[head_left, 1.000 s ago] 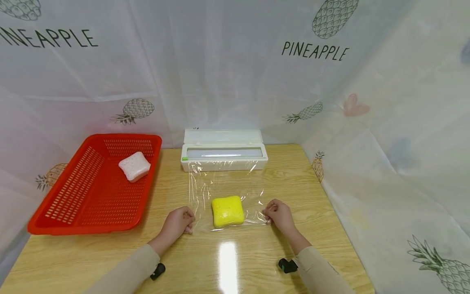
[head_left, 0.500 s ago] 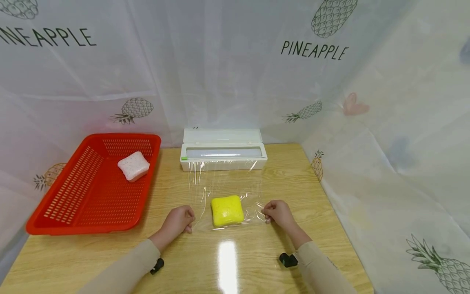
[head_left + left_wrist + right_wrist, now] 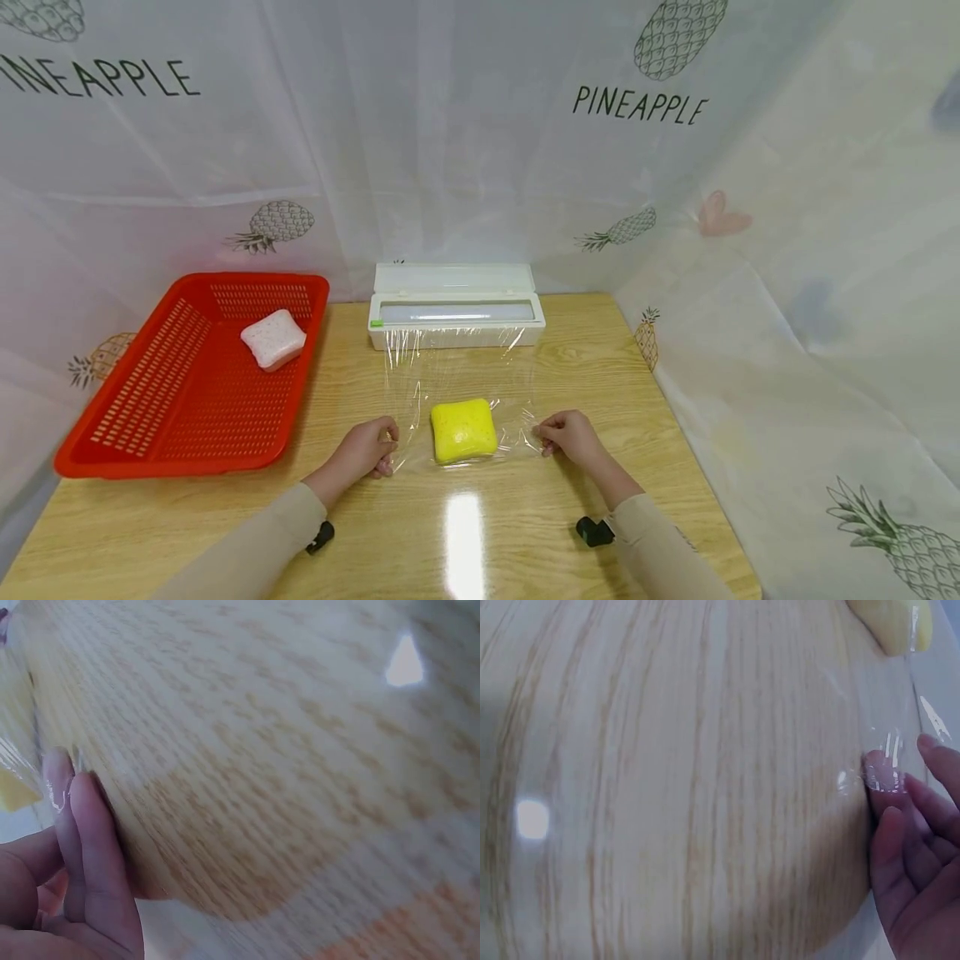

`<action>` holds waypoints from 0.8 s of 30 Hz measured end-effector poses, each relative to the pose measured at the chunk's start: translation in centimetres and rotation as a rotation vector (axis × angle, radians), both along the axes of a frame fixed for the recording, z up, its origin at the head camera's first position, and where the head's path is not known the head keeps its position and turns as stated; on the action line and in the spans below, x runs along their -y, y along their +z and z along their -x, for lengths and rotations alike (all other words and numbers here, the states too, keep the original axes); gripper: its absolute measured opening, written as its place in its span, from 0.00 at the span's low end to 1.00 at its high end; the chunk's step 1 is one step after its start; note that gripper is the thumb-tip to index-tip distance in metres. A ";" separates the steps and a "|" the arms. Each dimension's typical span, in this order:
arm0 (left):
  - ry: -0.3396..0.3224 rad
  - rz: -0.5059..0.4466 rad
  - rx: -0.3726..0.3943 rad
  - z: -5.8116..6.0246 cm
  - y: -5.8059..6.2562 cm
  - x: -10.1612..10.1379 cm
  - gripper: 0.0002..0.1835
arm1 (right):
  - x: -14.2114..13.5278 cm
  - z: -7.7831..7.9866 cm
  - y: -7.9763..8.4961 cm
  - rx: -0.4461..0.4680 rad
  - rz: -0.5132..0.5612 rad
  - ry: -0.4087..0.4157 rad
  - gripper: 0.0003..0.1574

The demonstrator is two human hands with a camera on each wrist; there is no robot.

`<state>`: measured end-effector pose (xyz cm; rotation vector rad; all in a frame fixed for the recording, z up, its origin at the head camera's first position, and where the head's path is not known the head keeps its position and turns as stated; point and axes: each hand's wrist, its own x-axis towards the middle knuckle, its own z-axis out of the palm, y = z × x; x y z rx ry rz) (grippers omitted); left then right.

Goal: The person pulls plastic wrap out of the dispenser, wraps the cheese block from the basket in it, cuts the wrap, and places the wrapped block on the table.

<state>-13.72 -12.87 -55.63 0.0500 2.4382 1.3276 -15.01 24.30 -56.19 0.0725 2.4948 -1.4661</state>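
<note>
A sheet of clear cling film (image 3: 450,371) stretches forward from a white dispenser box (image 3: 456,337). It overlaps a yellow cushion-shaped block (image 3: 463,430), speckled like a sponge. My left hand (image 3: 362,450) pinches the film's near left corner; in the left wrist view the film (image 3: 57,787) glistens over a fingertip. At the near right corner my right hand (image 3: 573,437) pinches the film too, with the film (image 3: 885,771) wrapped over a fingertip in the right wrist view. There the block (image 3: 900,626) shows at the top edge.
A red perforated basket (image 3: 202,457) stands on the left, a white speckled block (image 3: 274,339) lying inside. The dispenser's lid (image 3: 453,277) is raised against the patterned curtain (image 3: 465,167). Wooden table (image 3: 592,350) surrounds the film.
Both hands keep their hold on the film corners and shift only slightly. The glints and creases along the film change a little; the yellow block stays in place.
</note>
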 end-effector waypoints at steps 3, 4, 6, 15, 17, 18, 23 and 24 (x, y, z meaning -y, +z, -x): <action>0.050 -0.055 0.064 -0.1 0.2 0.2 0.03 | 0.0 -0.2 0.3 0.021 -0.017 0.019 0.09; 0.072 -0.079 0.084 -0.2 0.3 0.3 0.02 | 0.0 -0.3 0.4 0.031 -0.017 0.021 0.09; 0.104 -0.126 0.115 -0.2 0.4 0.5 0.03 | 0.0 -0.5 0.6 0.050 0.000 0.017 0.10; 0.157 -0.311 0.186 -0.2 -0.2 2.1 0.08 | 0.2 -0.9 1.2 -0.010 -0.094 0.061 0.18; 0.142 -0.320 0.188 -0.2 -0.3 2.6 0.09 | 0.2 -0.9 1.5 -0.035 -0.151 0.048 0.18; 0.127 -0.326 0.189 -0.2 -0.3 2.8 0.09 | 0.2 -1.0 1.7 -0.042 -0.172 0.034 0.19; 0.082 -0.352 0.200 -0.1 -0.3 4.0 0.11 | -0.1 -1.3 2.6 -0.080 -0.253 -0.007 0.21; 0.088 -0.352 0.201 -0.1 -0.3 4.3 0.11 | -0.2 -1.4 2.7 -0.090 -0.257 0.000 0.23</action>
